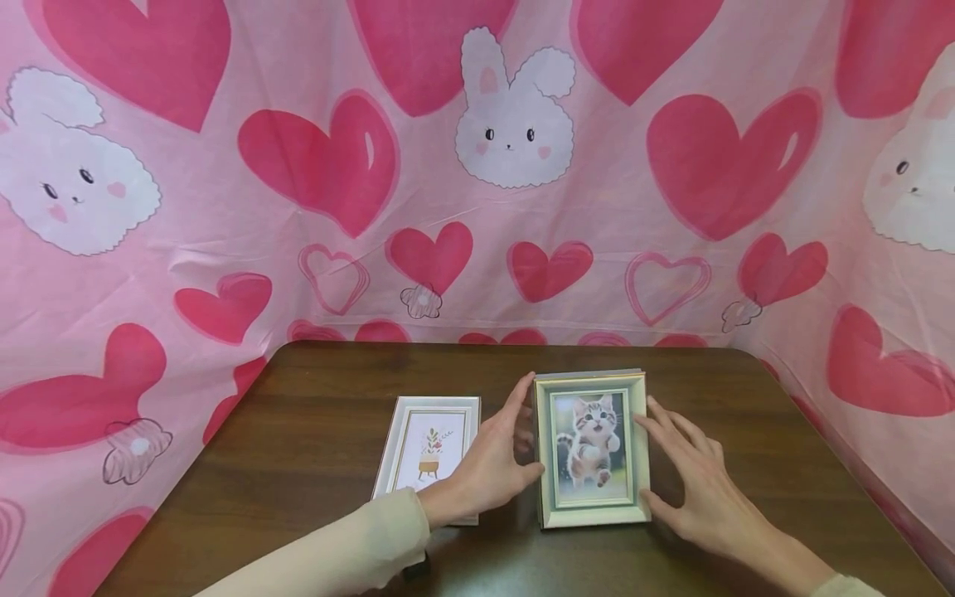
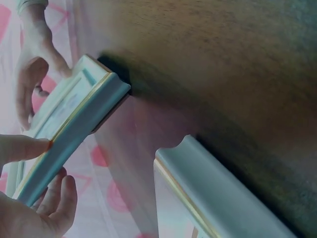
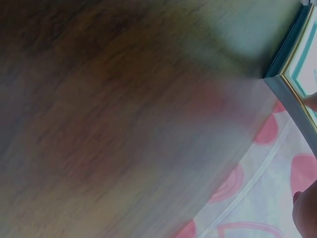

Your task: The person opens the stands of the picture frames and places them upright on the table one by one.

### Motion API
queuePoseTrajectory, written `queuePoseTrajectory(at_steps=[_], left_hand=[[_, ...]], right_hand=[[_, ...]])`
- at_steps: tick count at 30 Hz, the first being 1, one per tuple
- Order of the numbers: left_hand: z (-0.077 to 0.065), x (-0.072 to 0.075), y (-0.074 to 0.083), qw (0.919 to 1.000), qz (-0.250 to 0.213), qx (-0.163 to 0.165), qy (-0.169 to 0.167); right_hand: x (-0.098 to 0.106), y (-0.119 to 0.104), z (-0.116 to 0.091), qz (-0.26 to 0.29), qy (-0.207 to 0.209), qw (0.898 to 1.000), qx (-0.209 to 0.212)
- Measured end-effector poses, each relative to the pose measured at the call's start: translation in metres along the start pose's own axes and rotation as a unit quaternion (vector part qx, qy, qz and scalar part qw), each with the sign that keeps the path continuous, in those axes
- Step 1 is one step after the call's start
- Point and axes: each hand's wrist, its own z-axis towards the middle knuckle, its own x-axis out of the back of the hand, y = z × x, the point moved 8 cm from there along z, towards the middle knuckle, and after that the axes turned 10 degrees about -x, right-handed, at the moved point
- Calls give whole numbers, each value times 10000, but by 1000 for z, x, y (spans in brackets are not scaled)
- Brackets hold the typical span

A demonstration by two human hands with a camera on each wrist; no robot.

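Observation:
A pale cream picture frame (image 1: 593, 452) with a kitten picture faces me, tilted up on its lower edge. My left hand (image 1: 485, 468) holds its left side; in the left wrist view the thumb (image 2: 27, 148) lies on the front border and the other fingers are behind. At the right side, my right hand (image 1: 701, 489) holds the edge between fingers and thumb. In the right wrist view only one corner of this frame (image 3: 292, 54) and two fingertips show. A white picture frame (image 1: 425, 439) with a potted-plant picture sits left, partly hidden by my left hand.
Both frames are on a dark brown wooden table (image 1: 298, 464). Pink cloth (image 1: 440, 199) printed with hearts and rabbits hangs around its back and sides. The white frame stands close beside my left wrist.

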Motion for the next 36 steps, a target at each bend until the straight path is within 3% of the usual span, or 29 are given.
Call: queuePoseTrajectory(at_steps=[9,18,24,31,36], left_hand=[[-4,1,3,9999,-68,-40,91],[-6,1,7,9998,20,-101,185],[-7,-1,11,9993,62,-278,224],[-7,-3,15,9988,133,-443,174],[-8,-4,17,9986,234,-453,101]], right_hand=[[1,-7,-1,-28,109,9999,129],[3,0,0,276,55,9970,-715],[10,1,2,310,462,9948,-858],[9,6,6,292,210,9908,-1305],[8,4,8,554,96,9898,-1306]])
